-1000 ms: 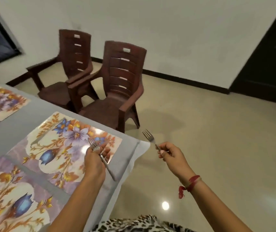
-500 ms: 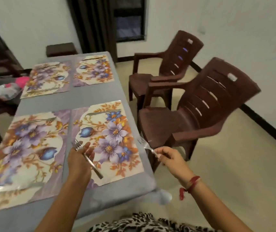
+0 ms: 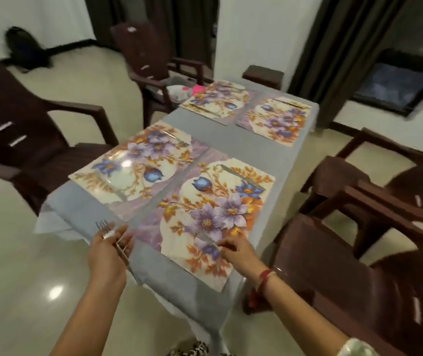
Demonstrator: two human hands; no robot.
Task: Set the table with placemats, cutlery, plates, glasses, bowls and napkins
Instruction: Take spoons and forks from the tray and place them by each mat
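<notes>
The floor [image 3: 51, 206] is the biggest thing I see, wide and shiny on my left with lots of open room. Brown chairs stand around: one big chair [image 3: 359, 265] close on my right, near the worktop corner, and another chair [image 3: 12, 129] on my left, set apart from the edge.

The worktop [image 3: 179, 283] has a grey cloth, and its near corner points at me. Four flowery placemats lie on it in pairs. The nearest placemat [image 3: 213, 209] lies just inside the right edge. The one beside it [image 3: 133, 168] reaches almost to the left edge. Two more [image 3: 246, 111] lie at the far end. A knife [image 3: 241, 176] lies on the nearest placemat, at its far side.

My left hand [image 3: 107, 253] is over the left edge, its fingers wrapped around a fork [image 3: 110, 237], prongs pointing away. My right hand [image 3: 238, 253] is over the nearest placemat, its fingers pinching a second fork [image 3: 206, 238] by the handle, low over the flowers.
</notes>
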